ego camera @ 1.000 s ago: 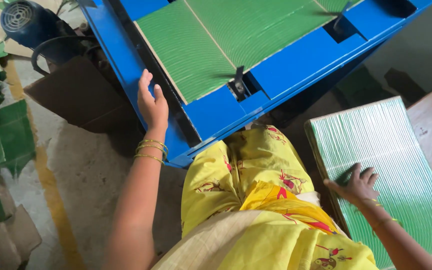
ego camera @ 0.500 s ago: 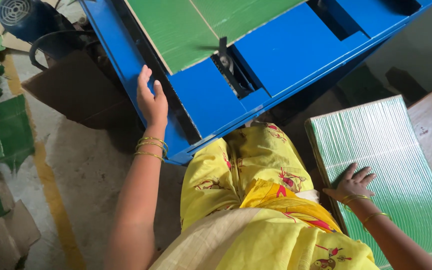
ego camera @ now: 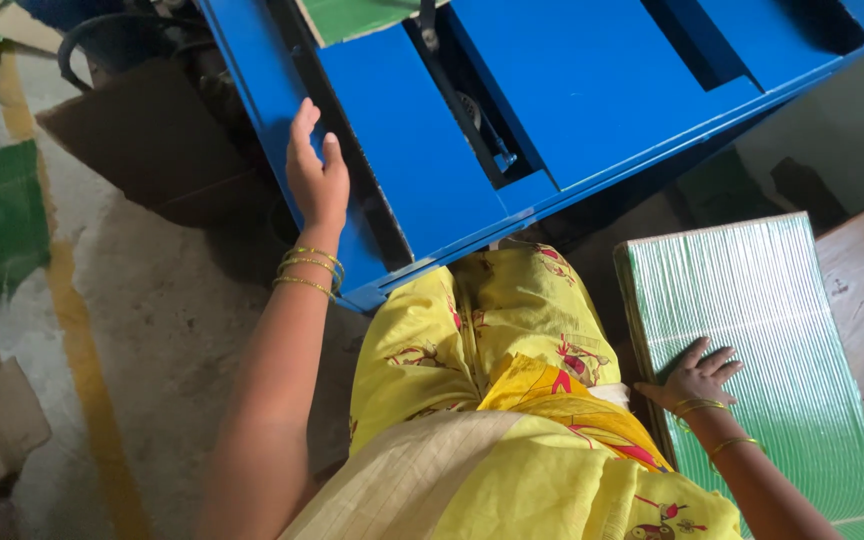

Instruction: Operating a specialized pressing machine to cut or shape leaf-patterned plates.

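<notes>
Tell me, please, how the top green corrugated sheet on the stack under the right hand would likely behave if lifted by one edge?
The top green sheet looks ribbed and thin, so it is probably light for its size and fairly stiff along the ribs, though it may bow across them. Being wide and flat under the right hand, it would likely sag or flap from one edge. Its faint sheen suggests it might slide off the stack easily.

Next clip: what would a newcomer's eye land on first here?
The big blue machine fills the top of the view, with the left hand resting flat on its near-left edge. At lower right, the right hand lies spread on a stack of green corrugated sheets. Green offcuts litter the floor at left.
</notes>
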